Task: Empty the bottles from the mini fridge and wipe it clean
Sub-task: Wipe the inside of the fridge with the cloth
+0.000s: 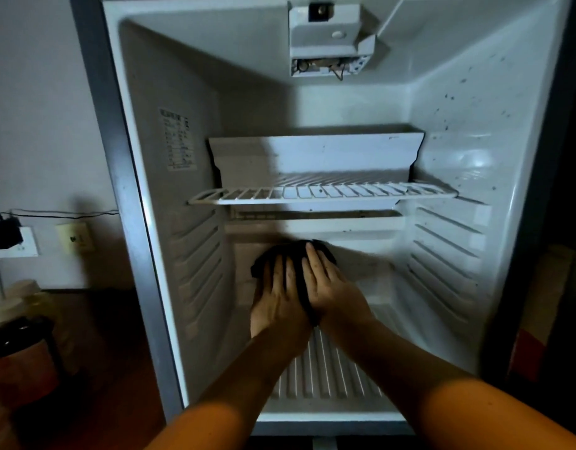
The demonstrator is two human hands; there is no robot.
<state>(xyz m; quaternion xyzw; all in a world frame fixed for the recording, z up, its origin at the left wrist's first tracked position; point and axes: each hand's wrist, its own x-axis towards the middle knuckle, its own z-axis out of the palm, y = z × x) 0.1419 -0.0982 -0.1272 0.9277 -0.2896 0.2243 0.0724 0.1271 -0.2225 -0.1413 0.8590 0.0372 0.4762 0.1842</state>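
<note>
The dark cloth (296, 254) lies against the lower rear wall of the mini fridge (468, 151). Left hand (278, 300) and right hand (329, 287) press it, fingers apparently flat. Soft, light, likely bunches; hold it spread under both palms.

The view holds one open mini fridge (468, 131), two wire shelves, one dark cloth (299, 254), two hands, two wall outlets and one lidded jar (30, 297).
</note>
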